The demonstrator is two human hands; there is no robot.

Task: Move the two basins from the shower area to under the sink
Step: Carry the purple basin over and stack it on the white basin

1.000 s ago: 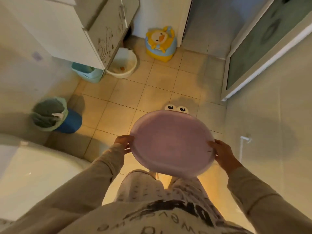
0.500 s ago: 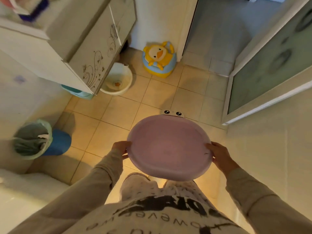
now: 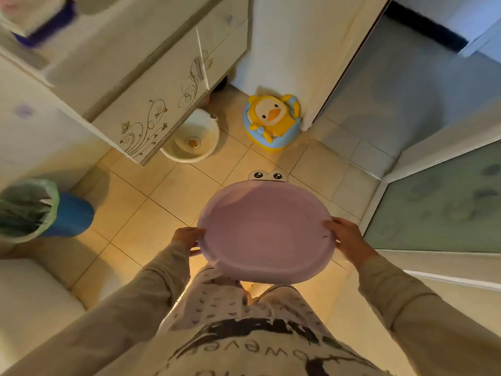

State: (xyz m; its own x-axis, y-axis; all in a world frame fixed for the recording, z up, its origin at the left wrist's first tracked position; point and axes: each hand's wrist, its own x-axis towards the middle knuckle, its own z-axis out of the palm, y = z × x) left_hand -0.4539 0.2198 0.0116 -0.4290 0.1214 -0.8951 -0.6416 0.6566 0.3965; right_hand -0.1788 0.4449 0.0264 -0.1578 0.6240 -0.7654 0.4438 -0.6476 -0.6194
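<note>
I hold a round pink basin with cartoon eyes on its far rim, level at waist height over the tiled floor. My left hand grips its left rim and my right hand grips its right rim. A white basin with a small duck print inside sits on the floor, half tucked under the sink cabinet, ahead and to the left of the pink one.
A yellow duck potty stands by the wall corner beyond the white basin. A blue bin with a green liner stands at the left. A frosted glass door is at the right, with an open doorway beyond it.
The view has moved forward towards the sink cabinet, so the white basin and duck potty appear closer. Both hands keep the same hold on the pink basin.
</note>
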